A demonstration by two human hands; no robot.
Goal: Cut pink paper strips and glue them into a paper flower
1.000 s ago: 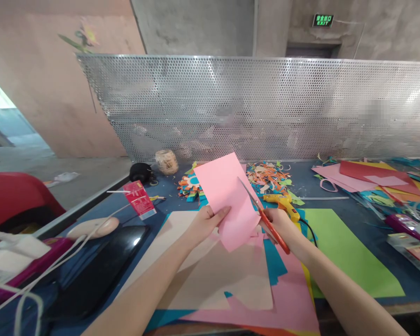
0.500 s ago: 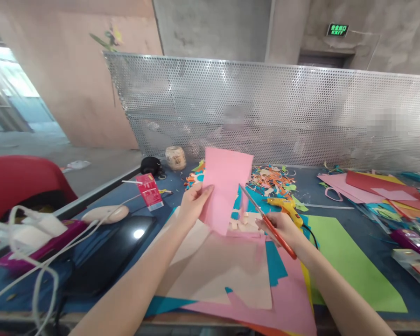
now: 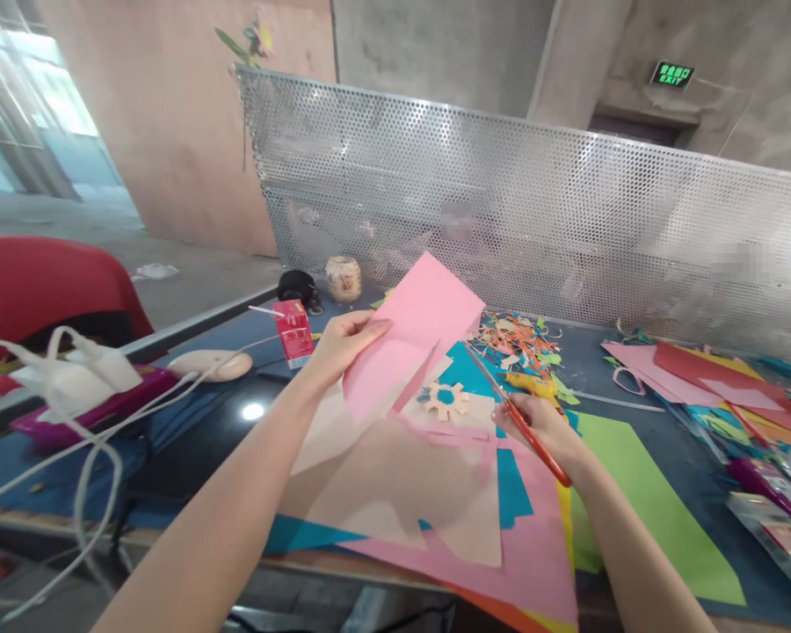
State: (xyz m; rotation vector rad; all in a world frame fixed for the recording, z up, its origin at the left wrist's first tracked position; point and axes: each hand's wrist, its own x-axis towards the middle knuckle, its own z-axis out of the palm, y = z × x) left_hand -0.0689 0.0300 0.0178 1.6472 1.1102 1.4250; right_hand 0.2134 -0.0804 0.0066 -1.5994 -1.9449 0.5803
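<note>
A sheet of pink paper point(image 3: 422, 303) is pinched by its left edge in my left hand point(image 3: 349, 343), raised and tilted above the table. A cut strip along its lower right side hangs partly apart. My right hand point(image 3: 540, 431) is wrapped round red-handled scissors point(image 3: 527, 426), whose blades point up and left, a little apart from the pink sheet. Below the pink paper lies a beige sheet point(image 3: 409, 501) over more pink and blue paper. A beige cut-out ring with a notched edge point(image 3: 445, 400) rests near the scissors.
A yellow glue gun point(image 3: 531, 383) lies behind my right hand, near a heap of paper scraps point(image 3: 518, 338). Green paper point(image 3: 639, 501) is at right. On the left are a red drink carton point(image 3: 293, 332), a mouse point(image 3: 214, 365) and a purple power strip point(image 3: 98, 404) with cables.
My left hand has turned the pink sheet, so its top now leans to the right. The scissors have drawn away from the paper. The whole view has tilted slightly.
</note>
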